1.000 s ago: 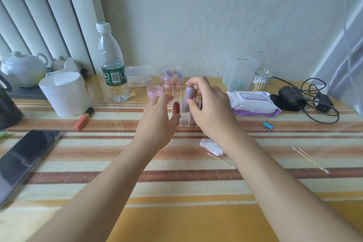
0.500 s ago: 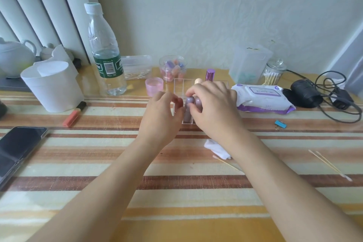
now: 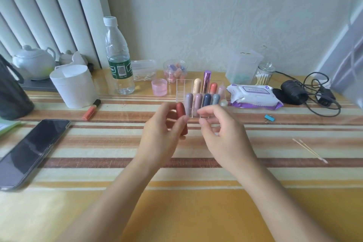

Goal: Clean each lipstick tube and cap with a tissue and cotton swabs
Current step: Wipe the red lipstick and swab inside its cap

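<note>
The red lipstick tube (image 3: 181, 117) sits just left of the frame's centre, upright and slightly tilted, above the bench (image 3: 176, 206). The left hand (image 3: 162, 131) grips it, thumb on one side and curled fingers on the other. The right hand (image 3: 223, 135) hangs just to the right of it, apart from the tube, with its fingers loosely curled. It appears to hold nothing, though the inside of the palm is turned away.

Directly above the hands in the frame stands a clear organizer (image 3: 181, 87) with upright lipsticks in two rows. The front row has a mauve tube (image 3: 189, 102), a pink-brown tube (image 3: 198, 102), a navy tube (image 3: 206, 100) and a grey-blue tube (image 3: 216, 99). Behind them are a cream tube (image 3: 197, 85), a metallic purple tube (image 3: 206, 80) and a coral tube (image 3: 213, 88). The compartments at the organizer's left end show only clear plastic.

Right of the organizer lies a pack of wipes (image 3: 255, 96), and above it a glass jar of cotton swabs (image 3: 265, 74). Two loose cotton swabs (image 3: 309, 150) lie on the striped cloth at the right middle of the frame, and a small blue clip (image 3: 269, 118) lies nearer the wipes. Left of the organizer are a pink cup (image 3: 159, 87) and a water bottle (image 3: 117, 59). Further left lie an orange lip gloss (image 3: 91, 109) beside a white container (image 3: 73, 86), and a phone (image 3: 33, 151) at the left edge.
</note>
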